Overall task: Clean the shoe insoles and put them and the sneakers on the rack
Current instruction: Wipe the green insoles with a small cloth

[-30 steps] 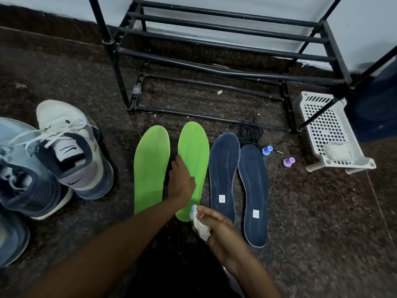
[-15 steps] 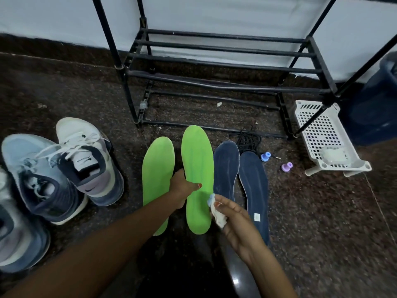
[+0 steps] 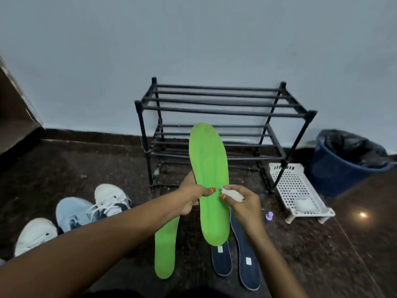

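My left hand grips a bright green insole at its middle and holds it up off the floor, toe end toward the black shoe rack. Against the insole's right edge, my right hand pinches a small white wipe. The second green insole lies flat on the dark floor below my left hand. Two navy insoles lie to its right, partly hidden by the lifted one. White and light-blue sneakers stand at the left.
A white perforated plastic tray holding a white pad sits on the floor right of the rack. A blue bin with a black liner stands at the far right. A small purple cap lies near the navy insoles. The wall runs behind the rack.
My left hand has lifted the right-hand green insole off the floor and raised it. My right hand followed with the wipe. The camera tilted up and back, showing the whole rack.
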Tool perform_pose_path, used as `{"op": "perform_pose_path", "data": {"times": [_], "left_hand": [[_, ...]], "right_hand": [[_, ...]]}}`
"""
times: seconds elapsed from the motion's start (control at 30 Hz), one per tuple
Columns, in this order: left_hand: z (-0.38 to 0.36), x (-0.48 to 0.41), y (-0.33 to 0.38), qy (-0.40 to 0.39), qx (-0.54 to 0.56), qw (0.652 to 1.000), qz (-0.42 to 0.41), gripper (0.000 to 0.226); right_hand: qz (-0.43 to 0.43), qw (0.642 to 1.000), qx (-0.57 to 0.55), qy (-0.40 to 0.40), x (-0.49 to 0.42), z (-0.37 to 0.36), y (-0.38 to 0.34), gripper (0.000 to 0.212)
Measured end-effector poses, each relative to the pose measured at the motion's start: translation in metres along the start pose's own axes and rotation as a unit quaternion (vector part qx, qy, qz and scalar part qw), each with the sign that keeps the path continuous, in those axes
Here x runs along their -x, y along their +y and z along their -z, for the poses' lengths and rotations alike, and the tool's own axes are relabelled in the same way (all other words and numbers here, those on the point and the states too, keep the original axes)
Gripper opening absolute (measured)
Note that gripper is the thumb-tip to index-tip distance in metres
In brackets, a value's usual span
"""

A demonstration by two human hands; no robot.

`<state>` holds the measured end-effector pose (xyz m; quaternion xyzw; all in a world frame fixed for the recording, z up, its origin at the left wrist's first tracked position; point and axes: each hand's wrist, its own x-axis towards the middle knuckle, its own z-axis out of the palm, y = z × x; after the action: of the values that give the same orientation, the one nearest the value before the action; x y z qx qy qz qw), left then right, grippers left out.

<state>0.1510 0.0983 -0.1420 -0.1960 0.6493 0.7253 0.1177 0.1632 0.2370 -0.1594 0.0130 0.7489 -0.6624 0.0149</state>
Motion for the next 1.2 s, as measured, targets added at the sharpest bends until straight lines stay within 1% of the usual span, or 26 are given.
{"op": "perform_pose_path", "data": {"times": [0.13,0.23,0.3,0.37,0.4,0.47,0.57,0.63,0.73,0.8,0.87,1.03,1.1,1.2], "left_hand": [[-0.005,0.042,0.029,-0.007,0.028,1.0,-0.006,0.048],[-0.008,0.075,0.043,-0.027,0.041,0.999,-0.007,0.044],[-0.01,0.093,0.05,-0.047,0.073,0.996,-0.009,0.038],[-0.01,0.112,0.058,-0.075,0.128,0.989,-0.009,0.03],[-0.009,0.121,0.061,-0.088,0.159,0.983,-0.01,0.032],[-0.007,0.13,0.064,-0.087,0.227,0.969,-0.035,0.047],[-0.004,0.138,0.056,-0.046,0.321,0.941,-0.093,0.063],[-0.002,0.141,0.044,-0.033,0.351,0.929,-0.111,0.069],[0.0,0.142,0.026,-0.052,0.372,0.92,-0.111,0.083],[0.0,0.138,0.019,-0.054,0.373,0.92,-0.109,0.088],[-0.001,0.131,0.016,-0.053,0.373,0.921,-0.1,0.09],[-0.005,0.112,0.01,-0.057,0.365,0.926,-0.08,0.094],[-0.008,0.106,0.007,-0.067,0.354,0.93,-0.077,0.093],[-0.012,0.099,0.006,-0.09,0.364,0.925,-0.067,0.085]], "right_hand": [[0.021,1.0,0.005,-0.004,0.012,0.008,-0.039,0.027],[0.035,0.999,0.03,0.007,0.026,0.016,-0.063,0.028],[0.035,0.998,0.042,0.009,0.035,0.021,-0.073,0.028],[0.031,0.998,0.048,0.006,0.046,0.026,-0.084,0.026],[0.03,0.998,0.053,0.003,0.052,0.028,-0.087,0.026],[0.032,0.997,0.063,-0.009,0.064,0.032,-0.094,0.026],[0.032,0.996,0.076,-0.031,0.084,0.037,-0.099,0.029],[0.024,0.995,0.088,-0.044,0.095,0.04,-0.095,0.033],[0.009,0.992,0.109,-0.069,0.109,0.041,-0.084,0.031],[-0.001,0.99,0.114,-0.079,0.112,0.04,-0.079,0.029],[0.001,0.99,0.119,-0.07,0.112,0.038,-0.077,0.025],[0.084,0.989,0.125,-0.002,0.093,0.021,-0.087,0.017],[0.107,0.986,0.126,0.005,0.078,0.011,-0.093,0.016],[0.132,0.983,0.127,0.013,0.056,-0.005,-0.101,0.019]]}}
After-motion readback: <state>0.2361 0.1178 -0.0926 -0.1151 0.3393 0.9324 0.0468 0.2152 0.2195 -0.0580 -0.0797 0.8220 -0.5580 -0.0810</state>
